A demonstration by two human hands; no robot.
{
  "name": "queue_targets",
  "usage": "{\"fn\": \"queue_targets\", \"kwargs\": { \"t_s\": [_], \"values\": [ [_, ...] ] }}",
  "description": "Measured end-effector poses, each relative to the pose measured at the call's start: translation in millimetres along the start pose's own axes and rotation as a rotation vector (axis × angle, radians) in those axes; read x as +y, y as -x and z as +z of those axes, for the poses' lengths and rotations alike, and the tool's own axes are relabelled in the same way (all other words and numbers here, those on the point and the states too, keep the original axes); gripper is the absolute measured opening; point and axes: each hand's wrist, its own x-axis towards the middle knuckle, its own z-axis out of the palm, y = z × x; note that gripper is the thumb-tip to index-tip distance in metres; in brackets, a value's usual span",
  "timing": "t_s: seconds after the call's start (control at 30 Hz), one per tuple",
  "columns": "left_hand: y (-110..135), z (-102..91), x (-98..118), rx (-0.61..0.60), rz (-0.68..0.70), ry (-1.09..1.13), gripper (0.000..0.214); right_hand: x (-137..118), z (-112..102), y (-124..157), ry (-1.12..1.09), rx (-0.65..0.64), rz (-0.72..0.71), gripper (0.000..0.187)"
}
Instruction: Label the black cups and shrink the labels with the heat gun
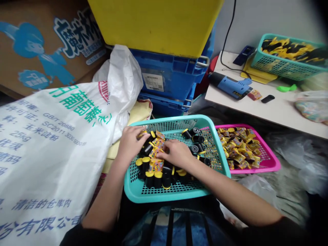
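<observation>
A teal mesh basket [176,120] rests on my lap, filled with several black tubes with yellow caps [150,177] and small orange-yellow packets [156,165]. My left hand [131,142] is curled at the basket's left rim, its fingers closed on a small item among the tubes and packets. My right hand [175,152] lies over the middle of the pile, fingertips pinched on a packet [159,143]. More black tubes [195,139] lie at the basket's far right.
A pink basket [269,167] of packets sits to the right. A large white printed sack [51,147] fills the left. Blue crates [174,78] under a yellow bin [156,24] stand behind. A white table [276,109] holds a blue tool [230,86] and another teal basket [284,65].
</observation>
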Motion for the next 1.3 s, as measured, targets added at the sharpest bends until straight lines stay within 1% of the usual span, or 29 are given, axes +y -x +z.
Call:
{"fn": "queue_targets", "kwargs": {
  "t_s": [0.07, 0.13, 0.2, 0.27, 0.33, 0.4, 0.43, 0.5, 0.53, 0.57, 0.63, 0.73, 0.77, 0.8, 0.87, 0.93, 1.0, 1.07, 1.1, 1.2, 1.23, 1.3],
  "values": [
    [0.8, 7.1, -3.9, 0.014, 0.045, -0.11, 0.035, -7.6, 5.1, 2.0, 0.097, -0.006, 0.011, 0.031],
    [4.7, 8.6, -3.5, 0.079, 0.061, -0.162, 0.031, -9.9, 3.3, 2.8, 0.098, -0.038, 0.053, 0.021],
    [10.7, 4.7, 1.0, 0.137, 0.049, -0.139, 0.022, -7.6, -3.9, 3.6, 0.048, -0.08, 0.09, 0.015],
    [18.0, -0.5, 8.5, 0.141, -0.004, -0.047, 0.02, -3.9, -13.1, 5.2, 0.001, -0.086, 0.09, 0.015],
    [25.3, -2.4, 16.7, 0.089, -0.066, 0.058, 0.018, -1.2, -20.6, 7.1, -0.011, -0.05, 0.031, 0.016],
    [30.9, 0.9, 22.9, -0.017, -0.106, 0.151, 0.016, -0.6, -24.1, 8.3, -0.008, -0.011, -0.077, 0.016],
    [32.7, 4.2, 24.6, -0.085, -0.124, 0.197, 0.019, -0.9, -24.1, 8.5, -0.015, -0.003, -0.122, 0.016],
    [34.2, 12.0, 24.9, -0.205, -0.18, 0.266, 0.029, -1.7, -21.6, 8.0, -0.056, -0.003, -0.165, 0.018],
    [34.0, 15.7, 23.7, -0.242, -0.215, 0.282, 0.032, -1.7, -19.7, 7.5, -0.072, -0.001, -0.172, 0.019],
    [33.6, 18.8, 21.9, -0.253, -0.247, 0.28, 0.031, -1.3, -17.6, 7.0, -0.07, 0.009, -0.171, 0.021],
    [32.2, 22.9, 18.0, -0.233, -0.274, 0.23, 0.029, 1.3, -14.5, 6.6, 0.001, 0.051, -0.173, 0.023],
    [30.7, 23.9, 15.9, -0.153, -0.223, 0.157, 0.033, 7.6, -14.3, 7.2, 0.139, 0.183, -0.209, 0.023],
    [30.3, 23.4, 16.9, -0.122, -0.205, 0.164, 0.032, 9.5, -15.3, 7.5, 0.121, 0.237, -0.24, 0.023],
    [29.9, 22.7, 18.6, -0.098, -0.202, 0.204, 0.032, 11.0, -16.6, 7.6, 0.052, 0.282, -0.275, 0.022],
    [28.9, 21.0, 23.9, -0.085, -0.239, 0.368, 0.033, 12.3, -19.4, 7.4, -0.182, 0.32, -0.321, 0.022],
    [27.6, 19.2, 30.1, -0.116, -0.319, 0.569, 0.037, 11.4, -21.4, 6.7, -0.436, 0.267, -0.311, 0.026],
    [26.4, 17.5, 35.6, -0.143, -0.396, 0.694, 0.036, 9.7, -21.9, 5.6, -0.648, 0.172, -0.269, 0.03],
    [25.8, 16.3, 39.0, -0.148, -0.439, 0.709, 0.032, 8.5, -20.3, 3.9, -0.816, 0.08, -0.237, 0.032],
    [25.8, 16.1, 39.7, -0.153, -0.452, 0.694, 0.029, 8.6, -18.6, 2.6, -0.858, 0.051, -0.218, 0.034],
    [27.1, 16.0, 36.6, -0.15, -0.459, 0.598, 0.019, 10.8, -10.5, -3.0, -0.827, 0.011, -0.112, 0.04],
    [27.7, 15.9, 34.1, -0.126, -0.448, 0.547, 0.016, 11.9, -7.3, -5.0, -0.787, -0.01, -0.07, 0.041],
    [28.9, 14.9, 28.0, -0.041, -0.404, 0.409, 0.015, 13.4, -2.0, -8.3, -0.679, -0.078, -0.019, 0.042]
  ]
}}
